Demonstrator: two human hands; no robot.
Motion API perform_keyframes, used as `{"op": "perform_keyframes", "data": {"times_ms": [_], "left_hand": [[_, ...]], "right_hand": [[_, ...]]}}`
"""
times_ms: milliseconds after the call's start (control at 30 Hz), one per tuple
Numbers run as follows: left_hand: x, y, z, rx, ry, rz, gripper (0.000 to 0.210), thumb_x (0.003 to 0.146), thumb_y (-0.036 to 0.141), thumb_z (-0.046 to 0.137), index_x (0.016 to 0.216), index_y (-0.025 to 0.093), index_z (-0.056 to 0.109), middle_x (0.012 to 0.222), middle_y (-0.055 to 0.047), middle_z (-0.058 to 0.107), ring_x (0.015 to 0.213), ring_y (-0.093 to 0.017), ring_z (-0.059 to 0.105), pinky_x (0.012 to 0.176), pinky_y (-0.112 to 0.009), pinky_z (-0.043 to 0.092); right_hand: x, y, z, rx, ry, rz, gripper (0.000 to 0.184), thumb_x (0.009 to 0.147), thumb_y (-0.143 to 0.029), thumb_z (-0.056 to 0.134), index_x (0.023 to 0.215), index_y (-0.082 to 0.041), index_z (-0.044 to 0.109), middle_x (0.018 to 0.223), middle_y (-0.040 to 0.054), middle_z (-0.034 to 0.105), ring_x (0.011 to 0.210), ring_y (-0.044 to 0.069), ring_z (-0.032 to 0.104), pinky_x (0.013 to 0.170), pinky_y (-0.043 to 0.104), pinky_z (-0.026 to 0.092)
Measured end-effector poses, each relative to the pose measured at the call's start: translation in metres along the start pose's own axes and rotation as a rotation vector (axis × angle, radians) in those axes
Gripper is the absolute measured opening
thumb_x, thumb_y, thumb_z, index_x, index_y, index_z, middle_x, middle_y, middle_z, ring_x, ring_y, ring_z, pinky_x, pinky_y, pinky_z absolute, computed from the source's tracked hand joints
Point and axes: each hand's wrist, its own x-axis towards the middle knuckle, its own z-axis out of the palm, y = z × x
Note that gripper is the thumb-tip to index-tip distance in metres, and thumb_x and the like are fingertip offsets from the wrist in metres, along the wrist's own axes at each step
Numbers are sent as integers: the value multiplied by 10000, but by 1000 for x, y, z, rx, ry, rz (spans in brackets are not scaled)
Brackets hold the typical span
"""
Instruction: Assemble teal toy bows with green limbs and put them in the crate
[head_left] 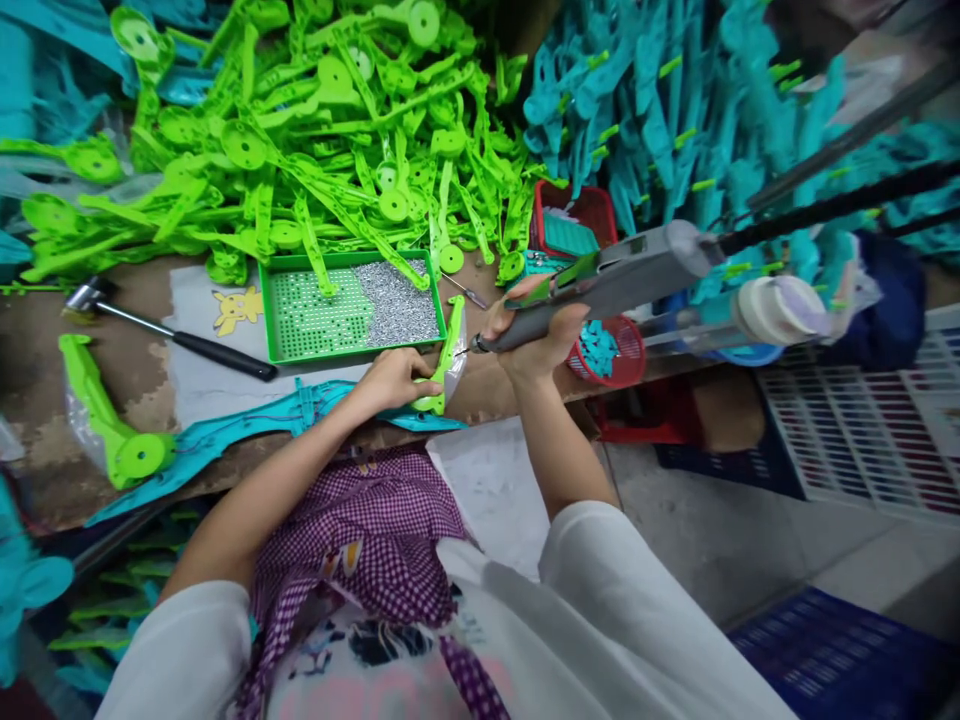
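Note:
My right hand is wrapped round a grey electric screwdriver, held almost level with its bit pointing left. The bit's tip is at a bright green plastic piece; whether it touches cannot be made out. My left hand grips the lower end of that piece, fingers closed on it, at the right end of a long turquoise plastic part. That part lies along the table's front edge. Another green piece with a round end rests at the turquoise part's left end.
A green tray of small screws stands behind my left hand. A hammer lies left of it. Green parts and turquoise parts are heaped behind. A red basket holds small turquoise pieces. Crates stand at right.

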Motion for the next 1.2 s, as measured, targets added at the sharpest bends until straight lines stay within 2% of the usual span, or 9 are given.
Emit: {"op": "perform_keyframes", "data": {"times_ms": [167,367,500,767,967,1100,1200], "left_hand": [[0,2,0,-6,-6,-43,250,791,359,717,959,186,781,929,-72,749,813,-195,646,740,-322,430],[0,3,-1,-17,-14,-87,335,771,378,723,1035,175,763,964,-79,754,810,-190,653,710,-307,439],[-1,4,-1,-7,-7,-87,328,771,367,715,1039,184,763,945,-81,756,802,-189,661,712,-309,446],[-1,5,0,18,6,-94,307,776,363,710,1026,195,765,986,-89,752,806,-195,663,738,-318,458],[-3,7,-1,69,1,-49,289,805,376,684,1032,218,766,974,-79,744,860,-206,657,767,-321,452],[-5,4,-1,38,20,-23,287,800,366,698,1031,207,763,1012,-85,738,895,-202,660,799,-315,455],[-6,6,-3,60,33,-5,251,807,341,695,1012,212,761,1003,-82,732,906,-204,655,813,-316,451]], "right_hand": [[0,9,0,54,-47,21,666,652,-898,440,741,-249,562,459,-47,443,467,151,577,405,249,419],[-3,19,-1,23,-28,99,661,597,-895,508,754,-254,552,452,-76,429,405,116,519,391,234,405],[-3,23,0,47,-55,105,644,616,-890,499,729,-256,521,457,-78,423,366,103,468,372,238,386],[-1,22,1,14,-32,137,692,526,-942,499,665,-266,453,441,-81,357,342,97,417,355,249,355],[-5,26,-1,51,-120,117,640,590,-892,526,692,-261,497,458,-69,414,367,115,477,370,257,397],[-5,22,-3,62,-61,77,657,615,-901,490,744,-260,554,462,-71,412,378,110,488,373,243,391],[-5,14,-3,-4,-54,66,671,588,-905,516,775,-265,594,496,-56,455,429,120,535,413,255,433]]}}
